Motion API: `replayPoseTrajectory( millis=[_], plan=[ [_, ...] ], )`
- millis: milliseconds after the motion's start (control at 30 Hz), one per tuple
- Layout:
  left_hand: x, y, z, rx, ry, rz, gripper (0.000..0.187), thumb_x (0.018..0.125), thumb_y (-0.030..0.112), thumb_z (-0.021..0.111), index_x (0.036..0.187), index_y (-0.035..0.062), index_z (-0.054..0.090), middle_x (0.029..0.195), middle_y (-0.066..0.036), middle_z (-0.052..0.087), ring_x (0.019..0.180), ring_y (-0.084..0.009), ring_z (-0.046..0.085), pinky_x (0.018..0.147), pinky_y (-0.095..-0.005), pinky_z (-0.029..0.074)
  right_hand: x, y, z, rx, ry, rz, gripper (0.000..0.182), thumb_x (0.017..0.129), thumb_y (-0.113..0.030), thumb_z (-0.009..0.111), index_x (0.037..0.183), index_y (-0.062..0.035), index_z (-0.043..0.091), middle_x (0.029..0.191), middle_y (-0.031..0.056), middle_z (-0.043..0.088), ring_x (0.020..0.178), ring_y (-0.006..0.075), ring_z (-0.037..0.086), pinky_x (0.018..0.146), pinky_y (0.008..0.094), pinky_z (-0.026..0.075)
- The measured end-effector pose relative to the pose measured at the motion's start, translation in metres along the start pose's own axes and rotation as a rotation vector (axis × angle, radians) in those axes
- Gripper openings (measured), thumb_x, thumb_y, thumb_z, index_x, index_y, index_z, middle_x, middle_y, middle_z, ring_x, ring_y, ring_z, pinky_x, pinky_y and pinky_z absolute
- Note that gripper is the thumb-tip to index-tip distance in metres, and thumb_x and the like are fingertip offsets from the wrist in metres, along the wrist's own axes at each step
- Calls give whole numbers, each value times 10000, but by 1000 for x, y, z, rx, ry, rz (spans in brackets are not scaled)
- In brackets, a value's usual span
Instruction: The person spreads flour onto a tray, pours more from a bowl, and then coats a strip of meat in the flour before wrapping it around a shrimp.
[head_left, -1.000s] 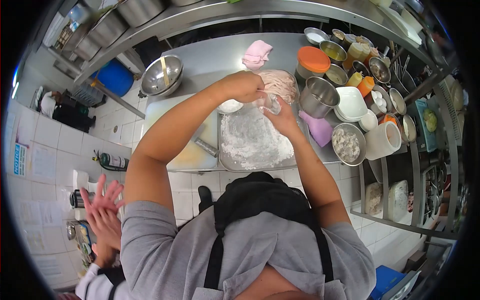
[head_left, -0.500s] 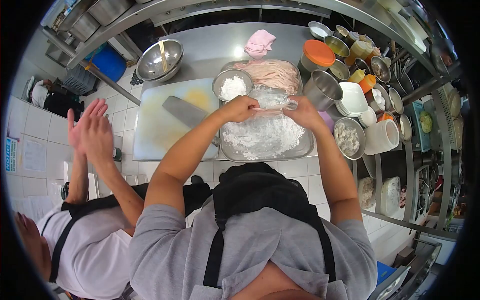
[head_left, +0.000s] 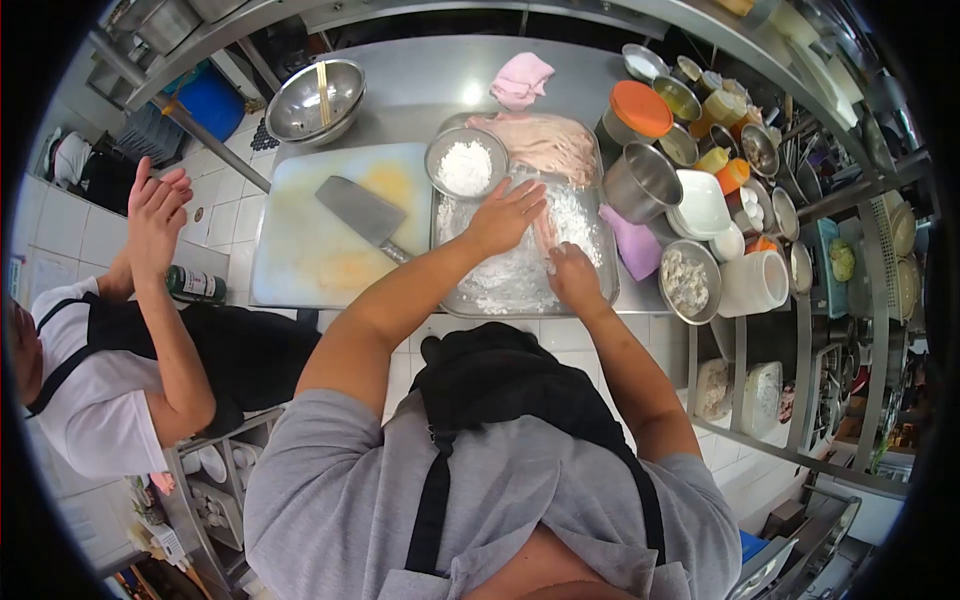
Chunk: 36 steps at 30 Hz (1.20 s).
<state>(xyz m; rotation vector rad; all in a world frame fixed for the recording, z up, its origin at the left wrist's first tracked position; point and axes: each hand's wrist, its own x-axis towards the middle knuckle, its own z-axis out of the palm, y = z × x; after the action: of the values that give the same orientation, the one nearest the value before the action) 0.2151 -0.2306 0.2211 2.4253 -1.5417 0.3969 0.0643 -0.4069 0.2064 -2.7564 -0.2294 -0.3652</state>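
Note:
A metal tray (head_left: 606,225) holds white powder (head_left: 500,285) and a pile of pale pink meat strips (head_left: 545,148) along its far side. One floured strip (head_left: 544,228) lies lengthwise in the powder between my hands. My left hand (head_left: 507,215) is over the tray, its fingers stretched out beside the strip's far end. My right hand (head_left: 574,277) has its fingers closed at the strip's near end. A metal bowl of white powder (head_left: 466,168) rests at the tray's far left corner.
A cleaver (head_left: 360,208) lies on a white cutting board (head_left: 290,240) at left. Behind it is a steel bowl (head_left: 317,103) with chopsticks. Pink cloth (head_left: 521,80), steel pot (head_left: 643,183) and orange-lidded container (head_left: 640,108) surround the tray. A co-worker (head_left: 110,370) stands at left.
The strip, held stretched between both hands before, now lies in the powder. My left hand has opened; my right has moved left and nearer to me. The co-worker has shifted left.

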Motion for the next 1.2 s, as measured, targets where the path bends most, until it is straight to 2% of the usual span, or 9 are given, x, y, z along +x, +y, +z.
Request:
replayPoseTrajectory(
  millis=[67, 133, 200, 300, 400, 533, 933, 1167, 1200],
  plan=[
    [-11, 20, -12, -99, -49, 77, 585, 808, 56, 591, 1390, 106, 572, 1533, -53, 475, 1452, -218, 374, 1186, -502, 270, -14, -12, -1, 52, -38, 77, 299, 732, -71, 700, 1020, -11, 649, 996, 198, 614, 988, 380, 605, 874, 479, 504],
    [-18, 29, -4, -122, -148, 109, 542, 880, 116, 588, 1420, 111, 543, 1533, -57, 473, 1452, -223, 377, 1188, -506, 263, -12, -12, -1, -29, -26, 37, 271, 728, -59, 688, 990, -10, 638, 976, 183, 604, 964, 362, 598, 878, 466, 495],
    [-23, 32, 11, -277, -248, -6, 495, 977, 240, 546, 1455, 117, 500, 1536, -53, 470, 1462, -229, 367, 1191, -532, 240, -12, -10, 2, -36, -55, 61, 240, 742, -54, 669, 976, -15, 638, 977, 187, 609, 981, 362, 599, 897, 452, 492],
    [-21, 20, 26, -113, -217, 24, 510, 1034, 356, 469, 1495, 138, 453, 1560, -33, 442, 1473, -234, 352, 1201, -568, 191, -13, -9, 1, -74, -54, 13, 196, 775, -60, 633, 965, -10, 640, 973, 189, 611, 984, 368, 596, 901, 449, 495],
    [-20, 7, 32, -78, -139, 38, 515, 1009, 370, 497, 1481, 166, 484, 1534, -10, 476, 1449, -231, 386, 1193, -599, 194, -18, -15, -1, -84, -89, 0, 171, 798, -58, 604, 954, -3, 648, 972, 186, 617, 977, 359, 600, 902, 434, 499],
    [-10, -2, 31, -41, -283, -6, 527, 1039, 414, 415, 1528, 219, 420, 1596, 37, 386, 1499, -225, 297, 1221, -598, 93, -19, -26, -6, -153, -129, -5, 152, 796, -48, 601, 929, 4, 654, 961, 169, 623, 958, 327, 608, 884, 407, 509],
    [7, -8, 31, 59, -359, -83, 548, 1059, 425, 357, 1575, 242, 327, 1635, 66, 306, 1532, -244, 213, 1231, -575, 78, -32, -36, -8, -223, -53, -103, 92, 768, -87, 618, 795, -23, 679, 861, 126, 633, 872, 273, 629, 789, 377, 520],
    [14, 4, 45, 103, -304, -228, 599, 1057, 438, 332, 1592, 174, 281, 1652, -3, 273, 1541, -251, 172, 1227, -576, 95, -37, -44, -22, -221, -115, -97, 100, 761, -105, 617, 742, -47, 696, 853, 109, 647, 877, 264, 632, 801, 386, 497],
    [8, 18, 40, 66, -187, -263, 596, 1053, 418, 352, 1586, 157, 295, 1648, -28, 279, 1538, -262, 185, 1220, -580, 106, -38, -45, -24, -224, -104, -100, 100, 761, -105, 617, 742, -47, 696, 853, 109, 647, 877, 264, 632, 801, 386, 497]
  ],
)
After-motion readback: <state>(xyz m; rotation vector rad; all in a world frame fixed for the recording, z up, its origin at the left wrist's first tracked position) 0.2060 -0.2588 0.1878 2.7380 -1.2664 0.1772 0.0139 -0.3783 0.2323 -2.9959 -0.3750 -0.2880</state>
